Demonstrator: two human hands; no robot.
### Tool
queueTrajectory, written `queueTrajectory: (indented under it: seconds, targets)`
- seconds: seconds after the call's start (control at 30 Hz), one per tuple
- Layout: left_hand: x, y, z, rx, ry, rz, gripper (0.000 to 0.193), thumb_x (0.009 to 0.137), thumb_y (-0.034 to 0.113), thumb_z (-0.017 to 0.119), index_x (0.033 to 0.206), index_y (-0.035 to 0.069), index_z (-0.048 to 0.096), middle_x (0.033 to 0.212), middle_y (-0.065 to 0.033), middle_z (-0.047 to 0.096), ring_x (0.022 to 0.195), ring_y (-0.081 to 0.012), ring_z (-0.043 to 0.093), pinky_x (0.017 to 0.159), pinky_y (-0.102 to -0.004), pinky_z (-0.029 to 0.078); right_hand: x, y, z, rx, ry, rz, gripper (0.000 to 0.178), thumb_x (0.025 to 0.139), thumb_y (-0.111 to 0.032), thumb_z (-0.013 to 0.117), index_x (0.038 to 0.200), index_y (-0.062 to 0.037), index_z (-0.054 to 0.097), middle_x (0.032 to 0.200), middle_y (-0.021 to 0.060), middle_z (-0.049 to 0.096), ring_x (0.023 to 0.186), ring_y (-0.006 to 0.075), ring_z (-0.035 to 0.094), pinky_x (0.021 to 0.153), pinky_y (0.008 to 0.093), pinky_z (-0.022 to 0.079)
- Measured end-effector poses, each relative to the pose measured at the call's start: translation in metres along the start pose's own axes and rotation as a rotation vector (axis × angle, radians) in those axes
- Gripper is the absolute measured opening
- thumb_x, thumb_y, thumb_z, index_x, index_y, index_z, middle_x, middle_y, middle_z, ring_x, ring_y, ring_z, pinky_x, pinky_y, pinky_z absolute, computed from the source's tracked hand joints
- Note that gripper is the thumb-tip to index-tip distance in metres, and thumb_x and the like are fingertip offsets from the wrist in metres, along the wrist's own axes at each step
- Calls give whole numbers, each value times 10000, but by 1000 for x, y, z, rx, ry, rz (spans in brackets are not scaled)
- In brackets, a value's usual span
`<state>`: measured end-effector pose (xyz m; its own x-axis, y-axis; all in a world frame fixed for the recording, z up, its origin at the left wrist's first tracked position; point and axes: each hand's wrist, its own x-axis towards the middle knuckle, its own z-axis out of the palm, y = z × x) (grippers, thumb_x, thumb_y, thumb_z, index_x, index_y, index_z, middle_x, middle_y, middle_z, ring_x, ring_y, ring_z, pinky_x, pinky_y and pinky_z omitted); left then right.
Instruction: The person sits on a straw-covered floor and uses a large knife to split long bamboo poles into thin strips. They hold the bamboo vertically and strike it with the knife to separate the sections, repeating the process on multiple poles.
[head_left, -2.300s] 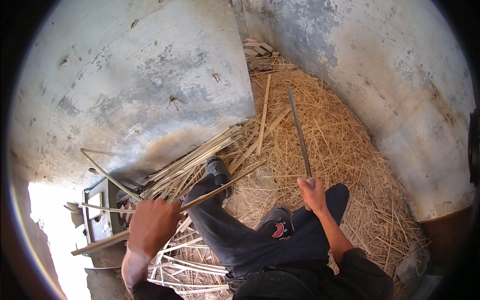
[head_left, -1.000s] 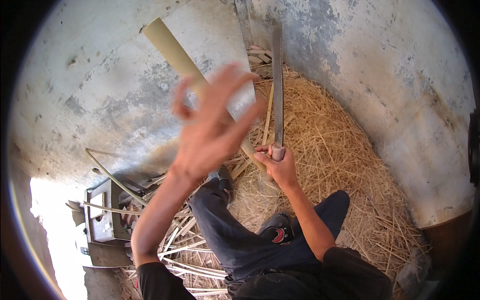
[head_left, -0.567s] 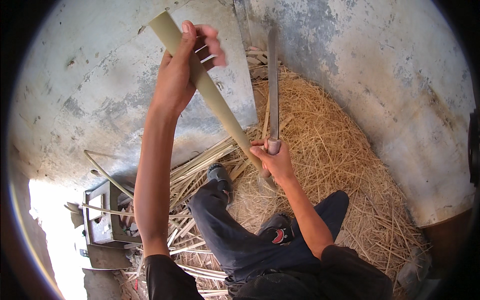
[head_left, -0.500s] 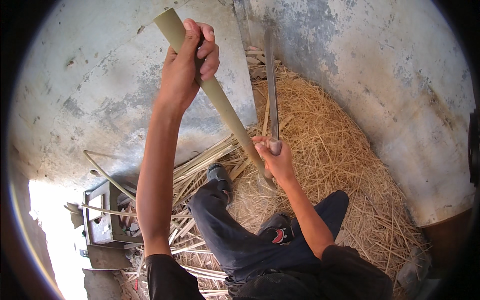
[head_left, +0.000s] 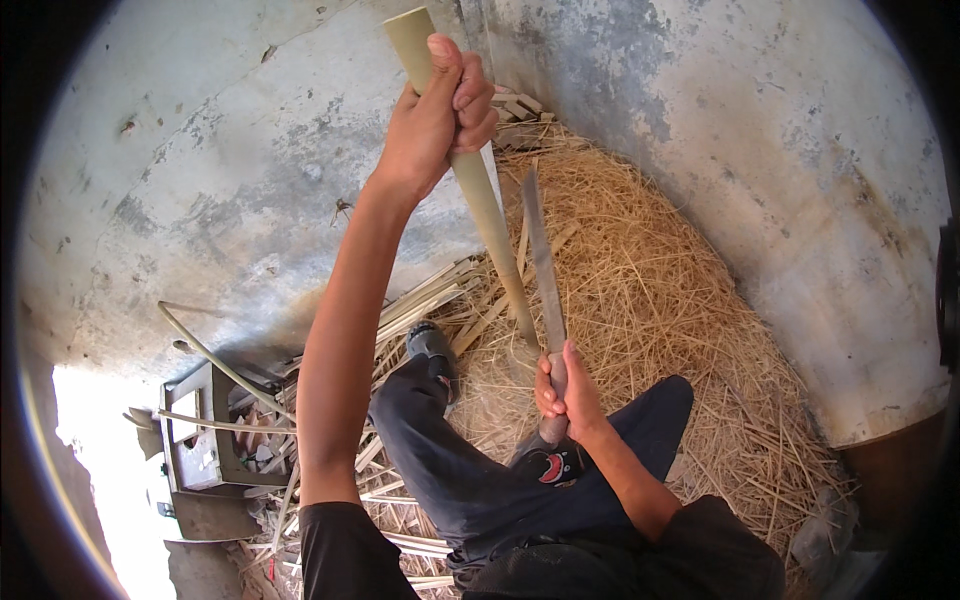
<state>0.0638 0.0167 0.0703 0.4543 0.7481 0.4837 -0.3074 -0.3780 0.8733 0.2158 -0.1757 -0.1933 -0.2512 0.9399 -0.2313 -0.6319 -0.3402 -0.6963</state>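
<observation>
My left hand (head_left: pixel 438 125) is wrapped round the upper part of a greenish bamboo pole (head_left: pixel 484 210), whose cut end sticks out above the thumb. The pole slants down and slightly right; its lower end comes down over the straw-covered floor near my left shoe. In my right hand (head_left: pixel 573 393) is a long knife (head_left: pixel 544 265), gripped by its thick handle, with the narrow straight blade pointing up and away from me. The blade lies just right of the pole, with a slim gap between them higher up. Whether they touch near the pole's lower end I cannot tell.
A heap of straw-like shavings (head_left: pixel 640 270) covers the floor at the right. Split strips (head_left: pixel 430 305) lie along the left wall, by my shoe (head_left: pixel 432 345). A metal box frame (head_left: pixel 205 450) with scraps stands at the left. Worn walls (head_left: pixel 790 200) meet in the far corner.
My left hand has moved right, bringing the pole more upright. My right hand has drawn the knife down toward me; its fingers now close round the handle below the blade.
</observation>
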Motion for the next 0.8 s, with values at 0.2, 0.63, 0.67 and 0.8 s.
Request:
queueTrajectory:
  seconds: [0.2, 0.63, 0.67, 0.8]
  targets:
    - [-5, 5, 0, -121, -73, -25, 604, 1021, 678, 344, 683, 180, 290, 556, 61, 222, 464, -73, 207, 445, -253, 200, -13, -44, 39, 148, -81, -276, 528, 1058, -606, 323, 940, -106, 442, 582, 23, 470, 367, 79, 364, 367, 241, 335]
    - [-11, 4, -15, -113, 57, -59, 575, 1031, 644, 381, 700, 181, 298, 538, 69, 215, 445, -68, 191, 427, -248, 190, 15, -42, 38, 25, -58, -154, 467, 1071, -535, 375, 950, -91, 450, 562, 1, 422, 374, 74, 345, 365, 247, 329]
    - [-12, 5, -17, -111, 60, -62, 574, 1032, 644, 379, 701, 181, 299, 538, 70, 213, 446, -68, 191, 428, -248, 190, 11, -48, 44, 41, -73, -211, 465, 1072, -536, 374, 953, -93, 448, 562, -1, 418, 378, 74, 349, 367, 249, 331]
    - [-13, 4, -17, -126, 30, -53, 571, 1034, 640, 378, 703, 181, 300, 540, 70, 207, 451, -68, 195, 434, -247, 193, 14, -40, 54, 120, -23, -377, 490, 1052, -593, 393, 965, -113, 444, 545, -39, 377, 363, 52, 335, 359, 233, 316]
